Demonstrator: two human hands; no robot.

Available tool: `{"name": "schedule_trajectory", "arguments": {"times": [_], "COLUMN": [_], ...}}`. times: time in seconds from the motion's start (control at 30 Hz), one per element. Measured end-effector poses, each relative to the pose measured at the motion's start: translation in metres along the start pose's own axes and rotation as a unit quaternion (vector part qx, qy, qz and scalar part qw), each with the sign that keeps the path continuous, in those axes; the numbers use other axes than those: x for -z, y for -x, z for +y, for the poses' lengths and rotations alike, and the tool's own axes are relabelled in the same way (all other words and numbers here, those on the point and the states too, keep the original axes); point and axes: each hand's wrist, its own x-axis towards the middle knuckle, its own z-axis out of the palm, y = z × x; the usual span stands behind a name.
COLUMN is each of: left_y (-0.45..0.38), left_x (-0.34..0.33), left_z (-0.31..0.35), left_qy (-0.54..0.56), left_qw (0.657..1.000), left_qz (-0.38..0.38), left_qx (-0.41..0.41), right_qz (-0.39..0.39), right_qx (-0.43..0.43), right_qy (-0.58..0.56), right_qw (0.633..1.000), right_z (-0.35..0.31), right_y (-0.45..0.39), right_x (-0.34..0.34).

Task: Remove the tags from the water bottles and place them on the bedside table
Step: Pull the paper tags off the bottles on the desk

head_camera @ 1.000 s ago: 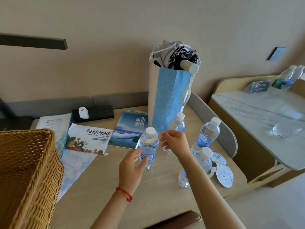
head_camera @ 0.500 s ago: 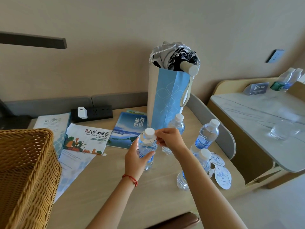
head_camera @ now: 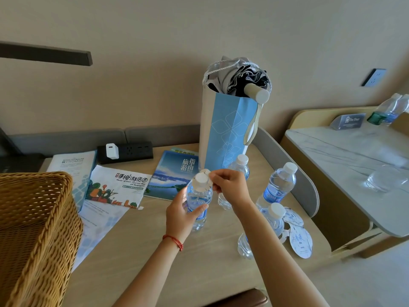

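Observation:
My left hand (head_camera: 181, 212) grips the body of a small clear water bottle (head_camera: 198, 199) with a white cap, upright on the wooden desk (head_camera: 199, 262). My right hand (head_camera: 230, 187) pinches the white paper tag (head_camera: 207, 177) that sits around that bottle's neck. Three more bottles stand to the right: one behind my right hand (head_camera: 241, 166), one further right (head_camera: 280, 185), and a nearer one (head_camera: 269, 222) with tags (head_camera: 299, 239) still hanging from its neck. The marble-topped bedside table (head_camera: 345, 165) is at the right.
A tall blue paper bag (head_camera: 228, 134) holding a folded umbrella stands behind the bottles. Brochures (head_camera: 119, 187) and a power strip (head_camera: 126, 151) lie at the left, with a wicker basket (head_camera: 33, 235) in the near left corner. Bottles (head_camera: 389, 111) and a glass (head_camera: 385, 180) stand on the bedside table.
My left hand closed around the bottle's body. My right hand moved from beside the cap onto the neck tag and now lifts its edge.

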Motion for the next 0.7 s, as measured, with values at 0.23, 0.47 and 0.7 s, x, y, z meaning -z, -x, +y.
{"name": "schedule_trajectory", "arguments": {"times": [0.23, 0.47, 0.7], "left_y": [-0.001, 0.0, -0.001], "left_x": [0.0, 0.001, 0.002], "left_z": [-0.003, -0.003, -0.002], "left_qy": [0.005, 0.01, 0.012], "left_qw": [1.0, 1.0, 1.0], "left_qz": [-0.004, 0.001, 0.005], "left_qx": [0.004, 0.006, 0.003], "right_qz": [-0.001, 0.02, 0.089], "right_qx": [0.056, 0.065, 0.088], "right_qy": [-0.012, -0.06, -0.08], "right_qw": [0.998, 0.996, 0.989], "right_z": [-0.013, -0.028, -0.042], "right_y": [0.005, 0.013, 0.015], "right_x": [-0.007, 0.002, 0.049]}}
